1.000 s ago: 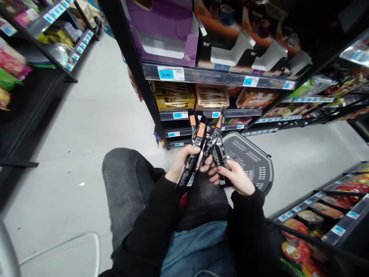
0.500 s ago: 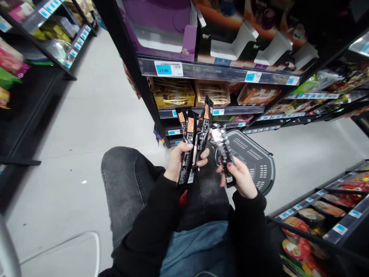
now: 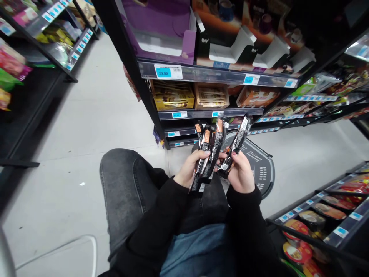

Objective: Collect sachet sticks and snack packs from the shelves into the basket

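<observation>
Several slim black sachets (image 3: 206, 154) with orange labels are fanned upright in my left hand (image 3: 190, 167), its thumb pressed across their front. Close by on the right, my right hand (image 3: 241, 171) pinches one or more similar black sachets (image 3: 238, 139), tilted up to the right. Both hands are closed and held above my knees, with their fingers almost meeting. Beneath and behind my right hand lies a grey shopping basket (image 3: 261, 161) on the floor, partly hidden by the hand and sachets.
Ahead stands a black shelf (image 3: 201, 73) with a purple display box (image 3: 188, 38), dark cut-open boxes (image 3: 221, 52) and a yellow box of sachets (image 3: 174, 100). Packaged tubs (image 3: 298, 250) fill a lower rack at the right. A shelf of bagged goods (image 3: 31, 82) runs along the left.
My left hand has moved right with its sachets, toward my right hand. The right hand's sachets have swung from leaning left to leaning right.
</observation>
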A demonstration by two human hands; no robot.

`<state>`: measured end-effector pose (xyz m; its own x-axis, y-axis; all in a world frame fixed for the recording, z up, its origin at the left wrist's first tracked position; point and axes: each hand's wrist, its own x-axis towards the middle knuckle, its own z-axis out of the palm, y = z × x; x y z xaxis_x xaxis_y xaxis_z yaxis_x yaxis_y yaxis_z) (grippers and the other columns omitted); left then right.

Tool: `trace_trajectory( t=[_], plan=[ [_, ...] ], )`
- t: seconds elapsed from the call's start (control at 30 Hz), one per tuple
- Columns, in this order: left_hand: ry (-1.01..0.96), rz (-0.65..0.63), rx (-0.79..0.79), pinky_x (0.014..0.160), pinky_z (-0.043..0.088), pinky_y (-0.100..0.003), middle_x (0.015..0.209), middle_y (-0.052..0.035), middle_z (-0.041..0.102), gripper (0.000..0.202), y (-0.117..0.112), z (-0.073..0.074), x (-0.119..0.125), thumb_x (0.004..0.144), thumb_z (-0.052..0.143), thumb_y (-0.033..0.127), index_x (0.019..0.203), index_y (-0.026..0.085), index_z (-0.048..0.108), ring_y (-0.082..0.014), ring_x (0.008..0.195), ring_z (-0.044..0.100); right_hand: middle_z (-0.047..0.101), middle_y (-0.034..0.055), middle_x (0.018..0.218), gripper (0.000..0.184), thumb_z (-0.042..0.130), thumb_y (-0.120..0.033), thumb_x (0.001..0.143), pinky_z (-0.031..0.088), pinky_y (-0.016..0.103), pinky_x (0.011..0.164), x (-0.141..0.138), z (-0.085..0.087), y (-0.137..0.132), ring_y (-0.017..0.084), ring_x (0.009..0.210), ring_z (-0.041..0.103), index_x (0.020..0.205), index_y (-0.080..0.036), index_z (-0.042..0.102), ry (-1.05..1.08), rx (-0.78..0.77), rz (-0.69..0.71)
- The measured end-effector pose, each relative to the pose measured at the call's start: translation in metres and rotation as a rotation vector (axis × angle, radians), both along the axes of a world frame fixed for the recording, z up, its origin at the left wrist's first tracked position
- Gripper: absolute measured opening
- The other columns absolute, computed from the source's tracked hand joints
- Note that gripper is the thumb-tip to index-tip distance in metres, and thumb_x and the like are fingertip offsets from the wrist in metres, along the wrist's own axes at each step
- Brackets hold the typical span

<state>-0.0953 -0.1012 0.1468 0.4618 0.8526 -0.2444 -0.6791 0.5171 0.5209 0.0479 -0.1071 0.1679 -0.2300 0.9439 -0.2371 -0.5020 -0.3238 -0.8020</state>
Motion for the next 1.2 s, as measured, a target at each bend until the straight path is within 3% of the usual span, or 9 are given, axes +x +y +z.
trace_trajectory(
  t=[0.17, 0.27, 0.43, 0.57, 0.67, 0.77, 0.97, 1.07, 1.2],
  plan=[
    [0.054, -0.090, -0.008, 0.047, 0.051, -0.028, 0.082, -0.0138, 0.070, 0.044, -0.005, 0.006, -0.004, 0.066, 0.061, 0.023, 0.106, 0.005, 0.058, -0.0199, 0.061, 0.063, 0.052, -0.0057, 0.062, 0.022, 0.069, -0.027, 0.067, 0.046, 0.021, 0.050, 0.009, 0.001, 0.017, 0.008, 0.053, 0.052, 0.075, -0.019, 0.051, -0.102, 0.094, -0.071],
    [0.155, -0.103, 0.011, 0.055, 0.054, -0.034, 0.077, -0.0088, 0.069, 0.044, -0.007, 0.009, -0.003, 0.067, 0.064, 0.021, 0.109, 0.009, 0.056, -0.0215, 0.061, 0.065, 0.052, -0.0077, 0.058, 0.030, 0.077, -0.028, 0.061, 0.037, 0.018, 0.041, 0.008, -0.001, 0.023, 0.004, 0.042, 0.043, 0.077, -0.018, 0.054, -0.249, 0.108, -0.186],
    [0.382, -0.025, 0.185, 0.084, 0.049, -0.033, 0.094, -0.0064, 0.069, 0.046, -0.002, 0.010, 0.001, 0.057, 0.078, 0.019, 0.099, 0.012, 0.062, -0.0197, 0.085, 0.064, 0.067, 0.0009, 0.083, 0.033, 0.078, -0.023, 0.059, 0.052, 0.028, 0.065, -0.001, -0.002, 0.023, 0.013, 0.067, 0.061, 0.086, -0.015, 0.061, -0.399, 0.164, -0.402],
    [0.505, -0.025, 0.284, 0.087, 0.046, -0.030, 0.093, -0.0038, 0.069, 0.049, 0.000, 0.010, 0.003, 0.049, 0.082, 0.014, 0.094, 0.012, 0.063, -0.0176, 0.088, 0.061, 0.068, 0.0015, 0.087, 0.034, 0.078, -0.024, 0.059, 0.051, 0.031, 0.075, 0.000, -0.004, 0.026, 0.015, 0.076, 0.062, 0.087, -0.016, 0.061, -0.457, 0.243, -0.592],
    [0.507, 0.056, 0.271, 0.083, 0.047, -0.030, 0.090, -0.0030, 0.068, 0.044, -0.001, 0.010, 0.003, 0.052, 0.081, 0.017, 0.092, 0.012, 0.062, -0.0171, 0.085, 0.061, 0.062, -0.0036, 0.072, 0.033, 0.076, -0.035, 0.064, 0.049, 0.026, 0.063, 0.006, -0.005, 0.026, 0.009, 0.057, 0.055, 0.087, -0.018, 0.058, -0.418, 0.239, -0.537],
    [0.535, 0.185, 0.274, 0.080, 0.048, -0.030, 0.089, -0.0024, 0.067, 0.043, -0.002, 0.009, 0.001, 0.052, 0.081, 0.020, 0.090, 0.012, 0.062, -0.0169, 0.083, 0.060, 0.054, -0.0049, 0.065, 0.033, 0.059, -0.053, 0.078, 0.047, 0.026, 0.056, 0.012, -0.003, 0.018, 0.008, 0.048, 0.048, 0.085, -0.020, 0.056, -0.300, 0.170, -0.434],
    [0.702, 0.299, 0.414, 0.082, 0.048, -0.031, 0.095, -0.0058, 0.067, 0.044, 0.000, 0.004, 0.002, 0.056, 0.079, 0.023, 0.095, 0.012, 0.060, -0.0206, 0.089, 0.061, 0.063, 0.0008, 0.080, 0.022, 0.061, -0.039, 0.079, 0.051, 0.033, 0.077, 0.003, 0.002, -0.008, 0.015, 0.072, 0.060, 0.090, -0.020, 0.059, -0.284, 0.179, -0.236],
    [0.788, 0.277, 0.465, 0.082, 0.047, -0.031, 0.097, -0.0069, 0.067, 0.043, -0.001, 0.004, 0.005, 0.060, 0.075, 0.023, 0.098, 0.011, 0.060, -0.0212, 0.090, 0.061, 0.064, 0.0043, 0.102, 0.029, 0.058, -0.038, 0.082, 0.049, 0.036, 0.087, -0.010, -0.004, -0.011, 0.018, 0.092, 0.061, 0.104, -0.021, 0.056, -0.292, 0.223, -0.269],
    [0.792, 0.161, 0.504, 0.076, 0.048, -0.031, 0.086, -0.0041, 0.066, 0.034, -0.001, 0.005, 0.002, 0.061, 0.070, 0.018, 0.093, 0.011, 0.060, -0.0195, 0.081, 0.060, 0.062, 0.0020, 0.108, 0.044, 0.064, -0.035, 0.078, 0.047, 0.035, 0.092, -0.015, -0.011, -0.006, 0.015, 0.097, 0.061, 0.117, -0.025, 0.046, -0.337, 0.276, -0.342]
  ],
)
